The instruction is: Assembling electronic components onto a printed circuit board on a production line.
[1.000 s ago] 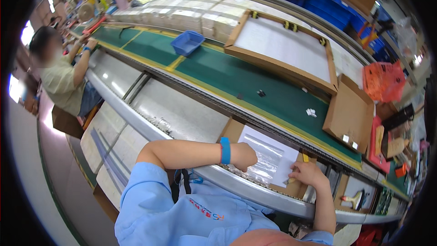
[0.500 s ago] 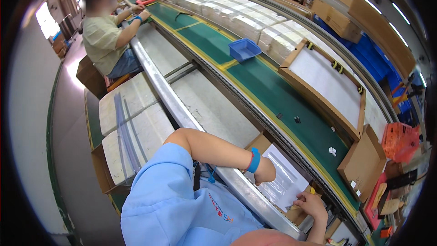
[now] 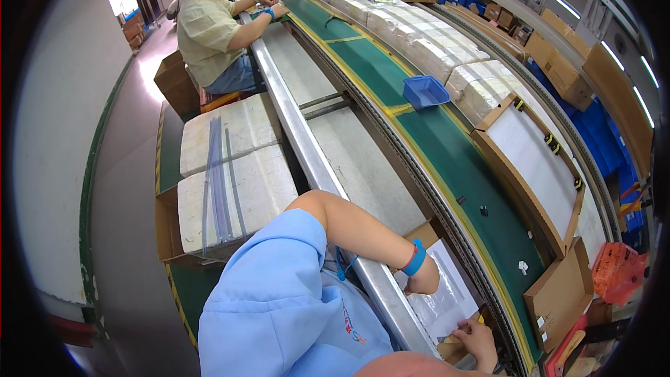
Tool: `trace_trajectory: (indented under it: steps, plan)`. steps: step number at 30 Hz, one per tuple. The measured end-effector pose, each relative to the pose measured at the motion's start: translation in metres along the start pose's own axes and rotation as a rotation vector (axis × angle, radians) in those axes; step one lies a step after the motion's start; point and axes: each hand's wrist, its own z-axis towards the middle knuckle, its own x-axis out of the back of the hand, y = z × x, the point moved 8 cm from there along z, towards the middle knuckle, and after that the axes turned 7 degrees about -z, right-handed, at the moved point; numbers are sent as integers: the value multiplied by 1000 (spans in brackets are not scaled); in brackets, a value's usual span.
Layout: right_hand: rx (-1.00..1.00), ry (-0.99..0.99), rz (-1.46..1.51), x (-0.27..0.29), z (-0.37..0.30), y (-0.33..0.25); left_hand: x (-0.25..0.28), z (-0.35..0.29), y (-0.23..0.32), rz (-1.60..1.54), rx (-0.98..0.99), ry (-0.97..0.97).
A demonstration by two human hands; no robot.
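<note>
A white sheet (image 3: 458, 285) with a glossy, clear plastic surface lies in an open cardboard box between the metal rail and the conveyor. My left hand (image 3: 424, 281), a blue band on its wrist, is curled over the sheet's left side. Its fingertips point down, and whatever they grip is hidden. By the sheet's near right corner is my right hand (image 3: 477, 341), thumb and fingers bent together around something too small to name. A bit of yellow shows just behind that hand.
The metal rail (image 3: 328, 180) runs under my left forearm. Beyond it, the green conveyor belt (image 3: 450, 146) carries a blue bin (image 3: 424, 91) and small black and white parts. A cardboard tray (image 3: 562, 293) stands at right; foam blocks (image 3: 237, 199) sit at left. A co-worker (image 3: 216, 35) sits farther up.
The whole view has shifted, so the scene sits farther right and lower. Both hands stay at the white sheet, with the left slightly more curled downward.
</note>
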Motion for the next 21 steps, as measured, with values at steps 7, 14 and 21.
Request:
trace_trajectory:
  steps: [7,14,21]
  plan:
    - [5,4,-4,-1,1,1,1,-1,0,2,-14,26]
    - [-5,-30,-14,0,-1,-1,2,-1,2,-6,-12,22]
    - [-1,-7,19,-2,0,2,4,-4,1,-13,-20,20]
